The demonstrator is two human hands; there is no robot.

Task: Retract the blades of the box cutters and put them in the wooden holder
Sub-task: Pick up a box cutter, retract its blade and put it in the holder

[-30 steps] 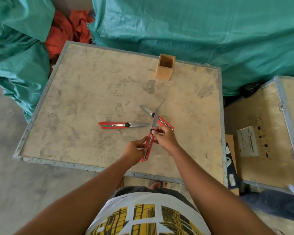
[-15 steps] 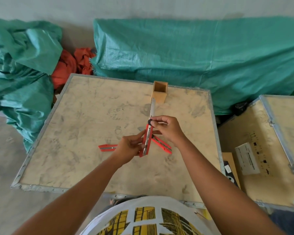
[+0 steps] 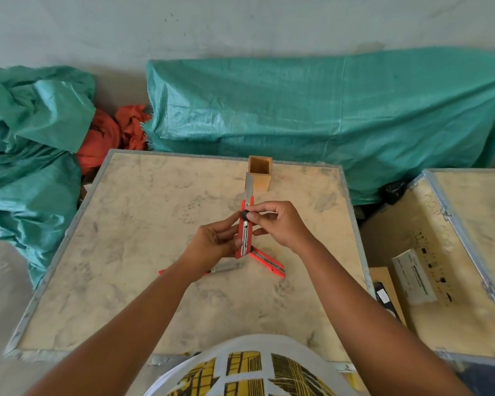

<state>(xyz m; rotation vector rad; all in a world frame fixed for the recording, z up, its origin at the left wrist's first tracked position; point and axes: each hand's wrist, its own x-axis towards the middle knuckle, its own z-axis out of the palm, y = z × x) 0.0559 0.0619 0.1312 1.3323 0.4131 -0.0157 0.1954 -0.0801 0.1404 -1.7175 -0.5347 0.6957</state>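
Observation:
I hold a red box cutter (image 3: 245,235) upright above the crate top, its silver blade sticking out toward the wooden holder (image 3: 259,172). My left hand (image 3: 212,247) grips the cutter's lower body. My right hand (image 3: 277,224) pinches the black slider knob near its top. A second red cutter (image 3: 269,262) lies on the wood just below my hands. A third cutter (image 3: 223,268) lies partly hidden under my left wrist, with its blade out. The holder is a small open square box at the far edge, with nothing visible inside.
The work surface is a plywood crate lid (image 3: 126,252) with a metal rim. A second crate (image 3: 440,267) with a white label stands to the right. Green tarps (image 3: 326,110) and an orange cloth (image 3: 112,132) lie behind and to the left.
The view has tilted up. Both hands lifted the cutter off the table and turned it upright; my right fingers stay on the slider, and the exposed blade looks shorter.

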